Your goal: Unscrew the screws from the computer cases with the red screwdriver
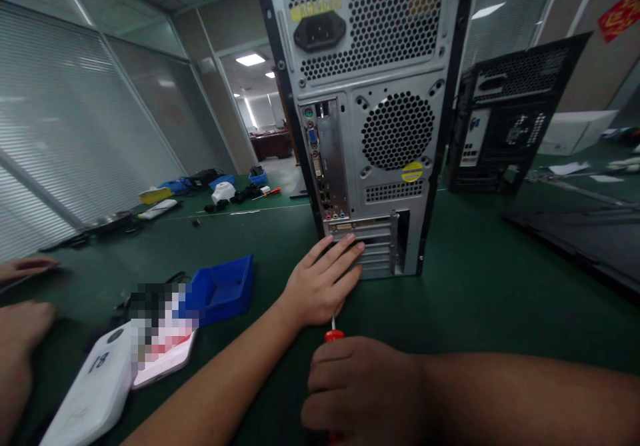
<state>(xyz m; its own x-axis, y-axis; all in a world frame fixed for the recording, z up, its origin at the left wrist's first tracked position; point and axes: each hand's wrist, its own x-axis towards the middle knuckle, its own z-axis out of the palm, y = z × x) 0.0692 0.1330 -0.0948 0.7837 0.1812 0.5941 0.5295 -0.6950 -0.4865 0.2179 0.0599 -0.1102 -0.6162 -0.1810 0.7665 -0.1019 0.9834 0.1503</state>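
Standing on the table (475,266), the computer case (367,126) is touched by the left hand (320,286), grip spread. A screwdriver (335,335) is clenched in the right hand (367,389).

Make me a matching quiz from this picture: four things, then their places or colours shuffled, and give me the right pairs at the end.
Things
1. Wearer's left hand
2. Wearer's right hand
3. Tray
4. Round sticker

Places or colours
A. Blue
B. Yellow
C. Against the near case
D. Around a screwdriver

Pairs: 1-C, 2-D, 3-A, 4-B
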